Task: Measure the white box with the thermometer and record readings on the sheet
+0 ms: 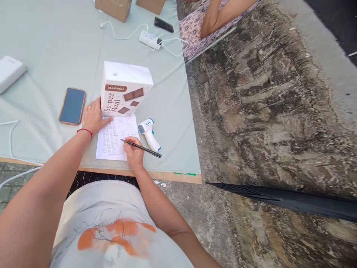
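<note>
We see a table (173,96) covered with a pale green cloth, which is the largest thing here. On its near part we find a white box (125,89) standing upright, with brown print saying "NutriMotion". A printed sheet (121,134) lies just before the near side of the box, with many small marks on its left half. Our left hand (93,118) is quite open, holding nothing; its fingers rest by the left side of the box and its thumb reaches over the sheet. Our right hand (134,152) is bent closed at the sheet's near right. A phone (72,106) lies left of our left hand, and a white thermometer (150,134) right of the sheet. The smallest is a black pen (147,149), pinched in our right fingers, its tip above the sheet; we cannot tell if it touches.
</note>
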`<action>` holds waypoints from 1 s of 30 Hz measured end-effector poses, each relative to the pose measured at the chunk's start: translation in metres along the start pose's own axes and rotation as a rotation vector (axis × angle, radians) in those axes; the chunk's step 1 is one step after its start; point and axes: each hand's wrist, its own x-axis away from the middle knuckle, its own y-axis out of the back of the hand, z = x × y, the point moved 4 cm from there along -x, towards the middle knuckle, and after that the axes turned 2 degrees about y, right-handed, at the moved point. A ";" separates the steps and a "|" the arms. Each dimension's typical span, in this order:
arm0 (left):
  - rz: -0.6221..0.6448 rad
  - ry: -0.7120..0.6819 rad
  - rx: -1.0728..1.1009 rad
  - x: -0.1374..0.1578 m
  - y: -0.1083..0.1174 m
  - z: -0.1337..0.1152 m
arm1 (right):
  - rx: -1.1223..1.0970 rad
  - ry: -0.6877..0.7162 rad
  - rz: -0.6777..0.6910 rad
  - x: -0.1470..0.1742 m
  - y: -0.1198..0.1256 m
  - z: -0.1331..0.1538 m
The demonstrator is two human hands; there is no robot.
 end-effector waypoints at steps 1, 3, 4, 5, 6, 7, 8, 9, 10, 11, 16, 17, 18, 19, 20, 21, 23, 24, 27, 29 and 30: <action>0.008 -0.002 -0.001 0.000 0.000 0.000 | 0.002 -0.010 0.014 0.000 0.000 0.001; 0.024 0.001 -0.002 0.000 0.001 0.000 | -0.006 -0.027 0.023 0.000 0.000 0.004; 0.031 0.004 -0.004 0.001 0.002 0.000 | -0.013 -0.030 0.023 0.000 0.001 0.006; 0.033 0.007 -0.005 0.001 0.002 0.000 | -0.021 -0.028 0.021 0.001 0.001 0.008; 0.033 0.007 -0.007 0.002 0.003 -0.001 | -0.026 -0.023 0.017 0.001 0.001 0.009; 0.030 0.003 -0.008 0.003 0.004 -0.001 | -0.029 -0.018 0.013 0.002 0.002 0.010; 0.028 -0.003 -0.010 0.003 0.004 -0.002 | -0.027 -0.017 0.013 0.002 0.001 0.010; 0.024 -0.008 -0.015 0.004 0.004 -0.002 | -0.019 -0.021 0.017 0.003 0.001 0.009; 0.021 -0.007 -0.024 0.005 0.003 -0.003 | -0.005 -0.028 0.024 0.003 0.000 0.009; 0.017 -0.003 -0.035 0.005 0.002 -0.002 | 0.014 -0.032 0.033 0.004 -0.001 0.008; -0.014 0.012 -0.048 0.007 -0.006 0.000 | 0.147 0.067 0.118 0.010 -0.005 0.016; -0.023 0.015 -0.047 0.009 -0.007 0.000 | 0.173 0.119 0.145 0.011 -0.004 0.021; -0.033 0.019 -0.048 0.013 -0.007 -0.001 | 0.207 0.180 0.180 0.012 -0.003 0.025; -0.050 0.030 -0.050 0.018 -0.006 -0.002 | 0.251 0.256 0.216 0.013 0.000 0.030; -0.061 0.030 -0.052 0.026 -0.004 -0.005 | 0.314 0.340 0.251 0.014 0.004 0.035; -0.068 0.014 -0.057 0.037 -0.001 -0.009 | 0.388 0.424 0.298 0.016 0.007 0.039; -0.073 -0.038 -0.088 0.064 0.007 -0.019 | 0.543 0.556 0.408 0.021 0.015 0.045; -0.052 -0.075 -0.113 0.079 0.012 -0.025 | 0.616 0.580 0.482 0.024 0.019 0.045; 0.089 -0.226 -0.211 0.121 0.022 -0.039 | 0.768 0.563 0.642 0.032 0.026 0.041; 0.172 -0.373 -0.222 0.141 0.026 -0.045 | 0.802 0.560 0.639 0.034 0.027 0.038; 0.193 -0.397 -0.218 0.147 0.027 -0.045 | 0.802 0.568 0.619 0.034 0.027 0.037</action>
